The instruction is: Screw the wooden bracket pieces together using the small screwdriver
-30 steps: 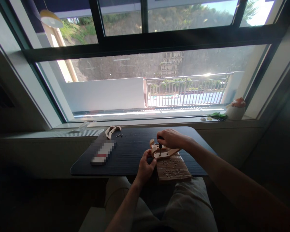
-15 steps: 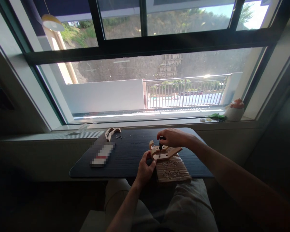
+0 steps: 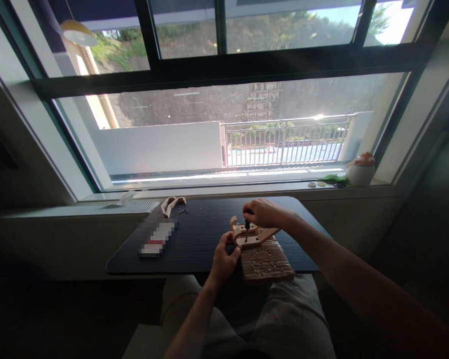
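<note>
My right hand (image 3: 264, 213) is closed around the dark handle of a screwdriver (image 3: 247, 227), held upright. Its tip points down at a hole in a pale wooden hook (image 3: 252, 241). With fingers and thumb, my left hand (image 3: 224, 257) grips the curved left end of that hook. A second wooden hook (image 3: 233, 220) lies just behind the first, partly covered by my right hand. Both rest over a brown block with a grooved, pitted top (image 3: 267, 262) at the table's near edge. Whether a screw sits under the tip is too small to tell.
On the dark table (image 3: 202, 239) more pale wooden hooks (image 3: 169, 205) lie at the back left, beside several small screws (image 3: 183, 211). A blurred-out flat packet (image 3: 157, 240) lies at left. Behind, the window sill holds a white pot (image 3: 360, 174) and green leaves (image 3: 334, 179).
The view has shifted slightly. My right hand has turned a little on the screwdriver, which stays upright over the hook. My left hand keeps its grip.
</note>
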A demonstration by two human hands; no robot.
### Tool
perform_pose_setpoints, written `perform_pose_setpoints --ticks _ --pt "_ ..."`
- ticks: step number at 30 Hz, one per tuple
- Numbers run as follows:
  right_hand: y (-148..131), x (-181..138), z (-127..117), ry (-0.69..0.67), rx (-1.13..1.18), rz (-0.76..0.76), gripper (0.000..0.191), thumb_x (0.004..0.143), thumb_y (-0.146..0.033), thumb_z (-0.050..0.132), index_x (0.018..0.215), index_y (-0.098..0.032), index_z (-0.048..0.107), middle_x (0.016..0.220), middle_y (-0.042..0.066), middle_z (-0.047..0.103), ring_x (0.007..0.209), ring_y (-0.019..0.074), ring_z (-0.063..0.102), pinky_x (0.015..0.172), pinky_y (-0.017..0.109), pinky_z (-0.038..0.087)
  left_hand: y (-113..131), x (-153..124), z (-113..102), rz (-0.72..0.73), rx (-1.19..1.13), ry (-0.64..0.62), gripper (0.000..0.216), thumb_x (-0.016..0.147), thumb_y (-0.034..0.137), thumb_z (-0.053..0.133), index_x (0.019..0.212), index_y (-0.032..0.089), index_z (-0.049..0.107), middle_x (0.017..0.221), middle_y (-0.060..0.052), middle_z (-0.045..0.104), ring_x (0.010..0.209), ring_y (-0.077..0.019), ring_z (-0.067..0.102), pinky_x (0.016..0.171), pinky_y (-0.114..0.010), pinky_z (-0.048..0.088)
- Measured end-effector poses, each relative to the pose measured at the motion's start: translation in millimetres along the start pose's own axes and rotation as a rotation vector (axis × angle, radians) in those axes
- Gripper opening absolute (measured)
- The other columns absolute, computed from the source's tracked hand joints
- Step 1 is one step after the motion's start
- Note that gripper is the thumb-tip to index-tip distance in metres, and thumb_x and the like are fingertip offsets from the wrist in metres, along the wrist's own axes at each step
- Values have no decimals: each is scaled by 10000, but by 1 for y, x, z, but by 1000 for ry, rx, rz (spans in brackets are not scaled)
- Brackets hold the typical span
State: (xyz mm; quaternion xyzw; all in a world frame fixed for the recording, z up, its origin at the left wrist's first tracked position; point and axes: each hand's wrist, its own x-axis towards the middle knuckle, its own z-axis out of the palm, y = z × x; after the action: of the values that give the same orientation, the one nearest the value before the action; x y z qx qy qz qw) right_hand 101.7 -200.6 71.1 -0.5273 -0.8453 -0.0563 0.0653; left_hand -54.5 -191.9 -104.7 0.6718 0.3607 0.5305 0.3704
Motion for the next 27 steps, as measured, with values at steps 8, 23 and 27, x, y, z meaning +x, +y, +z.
perform_pose_setpoints --ticks 8,23,27 --pt "-2 1 -8 -41 -25 23 292 820 -366 430 914 -212 659 837 60 680 723 178 592 561 250 332 -1 0 -1 21 11 6 345 761 173 557 1101 181 501 1029 -53 614 952 -174 584 894 -328 435" --pt "-2 -1 -4 -52 -10 -14 282 825 -328 439 945 -212 666 863 53 685 752 167 595 599 241 349 1 -1 -1 -3 -15 22 365 749 188 572 1108 183 508 1032 -53 631 952 -173 598 892 -328 446" --pt "-1 1 0 -43 -17 25 329 849 -369 406 934 -181 662 879 80 680 764 177 595 609 251 355 0 -1 -1 9 -11 35 364 741 182 577 1100 184 516 1031 -49 631 945 -172 600 886 -323 450"
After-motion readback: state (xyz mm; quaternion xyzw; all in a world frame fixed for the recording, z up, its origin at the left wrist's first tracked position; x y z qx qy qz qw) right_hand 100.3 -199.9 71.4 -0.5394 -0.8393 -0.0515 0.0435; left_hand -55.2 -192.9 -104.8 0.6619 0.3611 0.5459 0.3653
